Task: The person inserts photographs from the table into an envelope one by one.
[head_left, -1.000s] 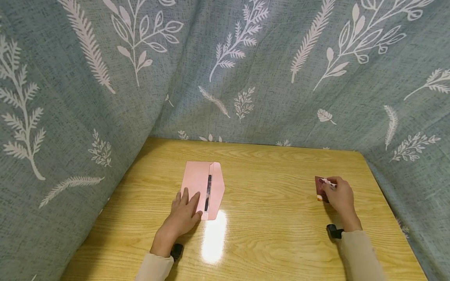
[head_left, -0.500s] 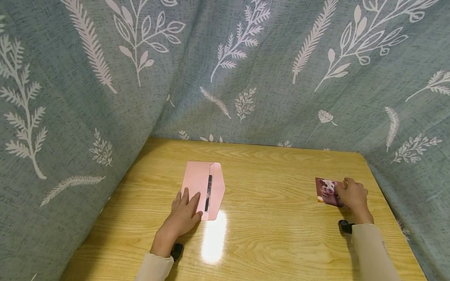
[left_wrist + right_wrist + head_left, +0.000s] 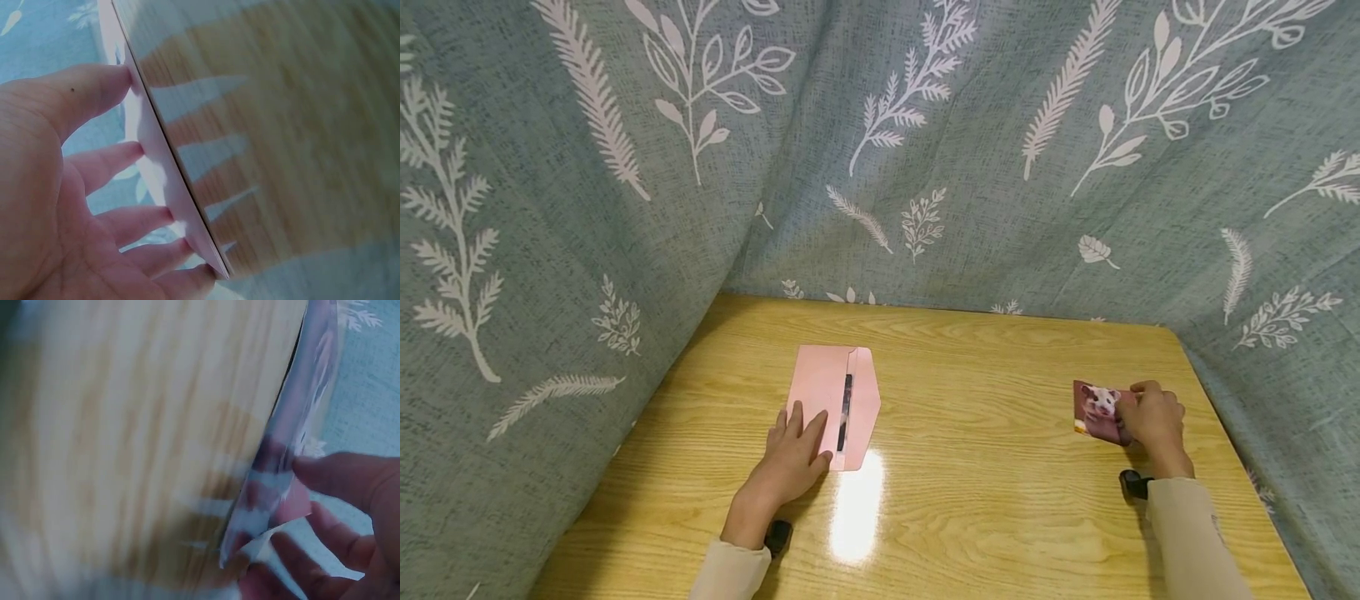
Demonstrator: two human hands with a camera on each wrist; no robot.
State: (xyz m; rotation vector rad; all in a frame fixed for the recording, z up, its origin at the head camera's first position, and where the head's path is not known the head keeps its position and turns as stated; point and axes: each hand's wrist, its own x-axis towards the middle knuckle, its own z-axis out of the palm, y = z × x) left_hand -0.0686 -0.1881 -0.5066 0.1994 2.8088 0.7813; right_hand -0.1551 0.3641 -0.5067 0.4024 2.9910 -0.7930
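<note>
A pink envelope (image 3: 820, 379) lies on the table with its pointed flap spread to the right. A dark strip of something inside (image 3: 845, 412) shows through its opening. My left hand (image 3: 793, 462) rests on the envelope's lower part, fingers spread, as the left wrist view also shows, fingertips on the pink paper (image 3: 153, 147). On the right, my right hand (image 3: 1156, 423) pinches the right edge of a glossy photo card (image 3: 1099, 410) picturing a small white-faced animal. In the right wrist view the thumb lies on top of the card (image 3: 306, 375), and a corner near the fingers is lifted.
The wood-grain table (image 3: 970, 467) spans between the two hands. A bright glare patch (image 3: 856, 508) lies below the envelope. Patterned blue-green cloth (image 3: 970, 225) hangs behind and along both sides of the table.
My right hand has shifted right across the photo card to its right edge, uncovering the animal picture. The left hand and envelope have stayed in place.
</note>
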